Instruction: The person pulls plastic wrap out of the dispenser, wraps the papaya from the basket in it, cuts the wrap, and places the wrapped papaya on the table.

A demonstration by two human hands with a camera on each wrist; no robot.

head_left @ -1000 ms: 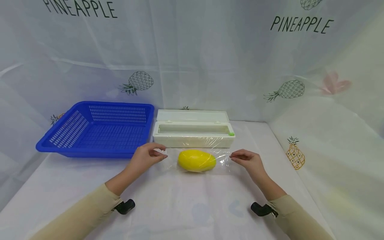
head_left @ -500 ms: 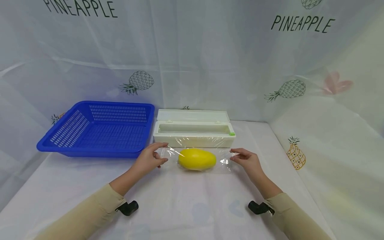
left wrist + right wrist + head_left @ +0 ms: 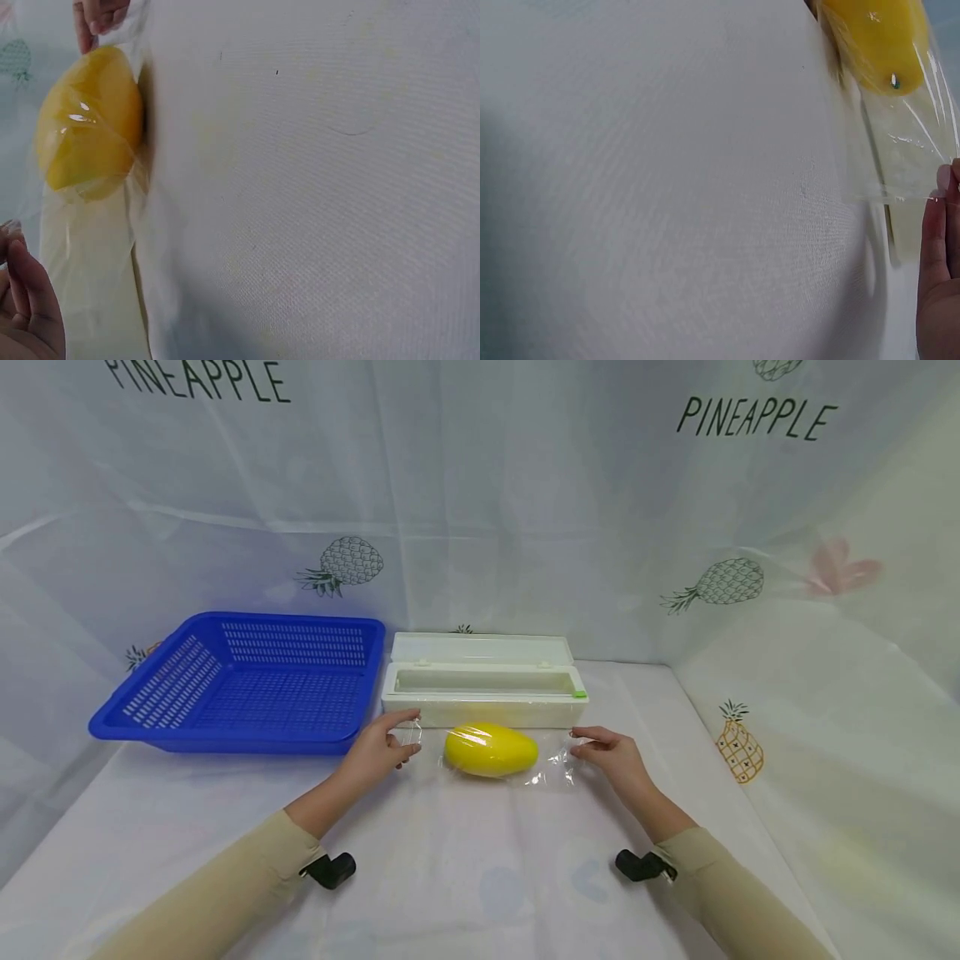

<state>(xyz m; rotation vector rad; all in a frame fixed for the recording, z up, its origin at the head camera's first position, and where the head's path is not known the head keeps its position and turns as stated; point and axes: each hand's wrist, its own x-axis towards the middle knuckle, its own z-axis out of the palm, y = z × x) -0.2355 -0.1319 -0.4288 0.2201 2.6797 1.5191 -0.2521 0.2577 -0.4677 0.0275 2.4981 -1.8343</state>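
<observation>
A smooth yellow mango-shaped fruit (image 3: 491,750) lies on the table in front of a white cling film box, with clear cling film (image 3: 557,767) drawn over and around it. My left hand (image 3: 369,753) pinches the film's left end between thumb and fingers. On the other side my right hand (image 3: 618,762) pinches the right end. In the right wrist view the film (image 3: 900,142) runs from the fingertips up to the fruit. The left wrist view shows the wrapped fruit (image 3: 94,120) with wrinkles and shine on its film.
The cling film box (image 3: 483,712) stands behind the fruit with its lid raised and a small green piece (image 3: 579,694) at its right edge. A blue perforated basket (image 3: 262,746) sits at the back left. Printed cloth (image 3: 525,568) hangs behind the table.
The fruit has shifted slightly away from me, toward the box, and looks a little turned. Both hands moved forward with it, and my left hand's film end is drawn in closer.
</observation>
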